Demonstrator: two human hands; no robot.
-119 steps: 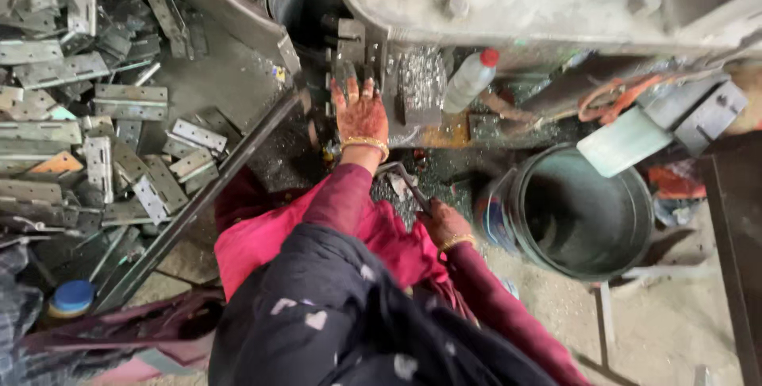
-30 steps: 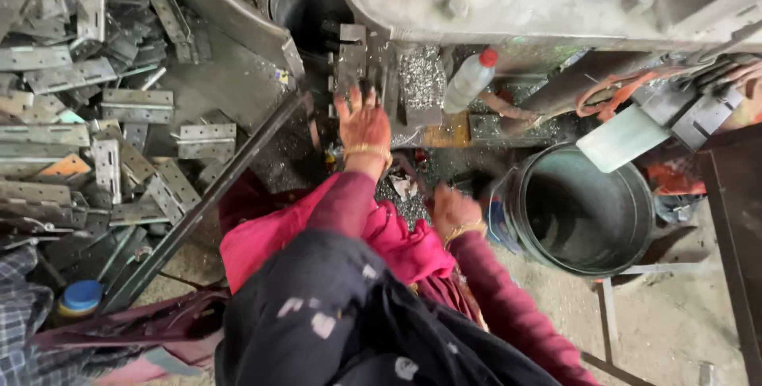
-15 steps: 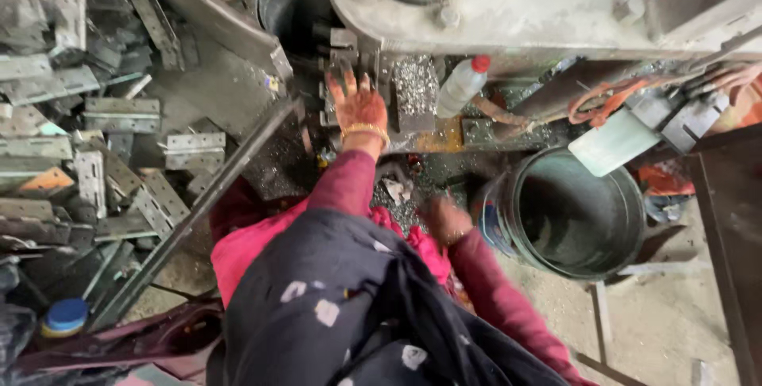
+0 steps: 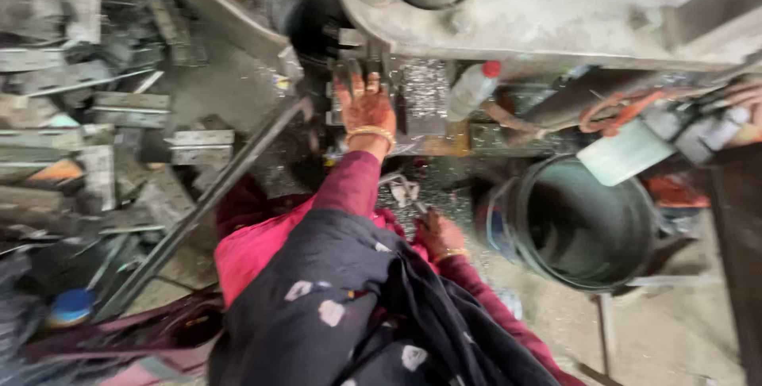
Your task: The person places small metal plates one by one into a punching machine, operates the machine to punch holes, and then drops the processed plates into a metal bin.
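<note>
- The left hand (image 4: 365, 108) lies flat with its fingers spread on a small dark metal piece (image 4: 343, 76) at the bed of the grey press (image 4: 540, 5); the piece is mostly hidden under the fingers, so its shape is hard to tell.
- One gold bangle (image 4: 370, 134) circles the left wrist, and a maroon sleeve runs back from it.
- The right hand (image 4: 439, 233) is lower down, close to the body, curled around thin grey metal parts (image 4: 405, 189) that stick out just above it; blur hides how many there are.
- A second gold bangle sits at the right wrist.
- Just right of the left hand stands a block covered in shiny metal chips (image 4: 423, 94), rough and glittering.
- Further right of that hand leans one clear plastic bottle (image 4: 470, 88) with a red cap.
- Right of the right hand stands one round dark bucket (image 4: 579, 223), smooth-walled and open at the top.
- Above the left hand, behind the press, sits another dark round drum (image 4: 305, 1).
- Far left of both hands lies a heap of flat grey metal brackets (image 4: 95, 108), too many and too blurred to count.
- One long steel bar (image 4: 210, 195) slants between that heap and the left arm.
- A blue lid (image 4: 71, 305) shows at the lower left.
</note>
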